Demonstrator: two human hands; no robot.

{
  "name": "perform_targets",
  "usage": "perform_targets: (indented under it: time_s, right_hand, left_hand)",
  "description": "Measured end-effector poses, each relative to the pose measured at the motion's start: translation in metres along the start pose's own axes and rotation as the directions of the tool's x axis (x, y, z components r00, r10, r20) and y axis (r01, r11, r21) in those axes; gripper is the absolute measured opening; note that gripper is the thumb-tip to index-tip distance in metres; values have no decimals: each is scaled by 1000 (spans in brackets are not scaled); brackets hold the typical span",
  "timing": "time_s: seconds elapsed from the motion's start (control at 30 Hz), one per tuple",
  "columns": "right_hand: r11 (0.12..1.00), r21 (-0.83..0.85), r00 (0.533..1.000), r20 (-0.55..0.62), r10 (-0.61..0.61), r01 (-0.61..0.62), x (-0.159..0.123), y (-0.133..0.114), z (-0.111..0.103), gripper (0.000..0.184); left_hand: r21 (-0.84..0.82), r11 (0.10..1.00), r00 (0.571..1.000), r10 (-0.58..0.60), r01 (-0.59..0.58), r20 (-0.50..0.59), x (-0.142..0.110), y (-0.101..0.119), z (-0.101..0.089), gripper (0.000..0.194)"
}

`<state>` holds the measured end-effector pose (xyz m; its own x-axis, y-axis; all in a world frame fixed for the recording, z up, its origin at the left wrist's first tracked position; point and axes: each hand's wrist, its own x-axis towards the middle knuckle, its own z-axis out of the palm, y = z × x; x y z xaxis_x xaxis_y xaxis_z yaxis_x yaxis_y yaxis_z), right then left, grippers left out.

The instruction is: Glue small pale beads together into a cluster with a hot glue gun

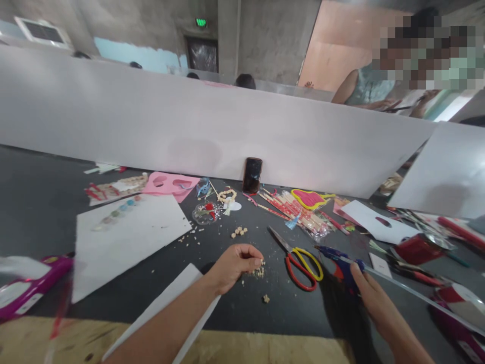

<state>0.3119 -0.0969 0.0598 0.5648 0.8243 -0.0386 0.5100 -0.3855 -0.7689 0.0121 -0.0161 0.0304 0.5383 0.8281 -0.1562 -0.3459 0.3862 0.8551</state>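
My left hand (235, 264) is closed in a pinch, thumb against fingers, just above a small pile of pale bits (259, 272). Whatever lies between its fingertips is too small to make out. In my right hand (369, 290) is a dark blue glue gun (343, 262), its nozzle pointing left and a long clear glue stick (411, 291) running out of its back. Between the two hands lie scissors (301, 265) with one red and one yellow handle loop. A small cluster of beads (239, 232) sits beyond my left hand, and a flower-shaped bead piece (266, 299) lies nearer me.
A phone (252, 175) leans on the white partition (189, 126). White board (125, 237), pink foam (168, 183), wrapped sticks (295, 212) and a red tin (420, 247) surround the work spot. Behind the partition, a person (369, 86) is at the right.
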Motion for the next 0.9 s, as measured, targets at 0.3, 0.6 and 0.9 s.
perform_targets:
  time_s: [0.3,0.6,0.9]
  right_hand:
    - [862,-488,984,163,-65,137,3,3,-15,30]
    - [658,-503,828,329,-454,561,-98,-28,100,21]
    - [551,-527,755,345,-557,647,-96,-37,115,16]
  left_hand:
    - [16,1000,1000,-18,19,-16,1,-1,-2,22]
    - [17,999,999,-38,39,-31,0,-1,-2,25]
    - [51,999,1000,-11,11,-1,0,-3,-2,24]
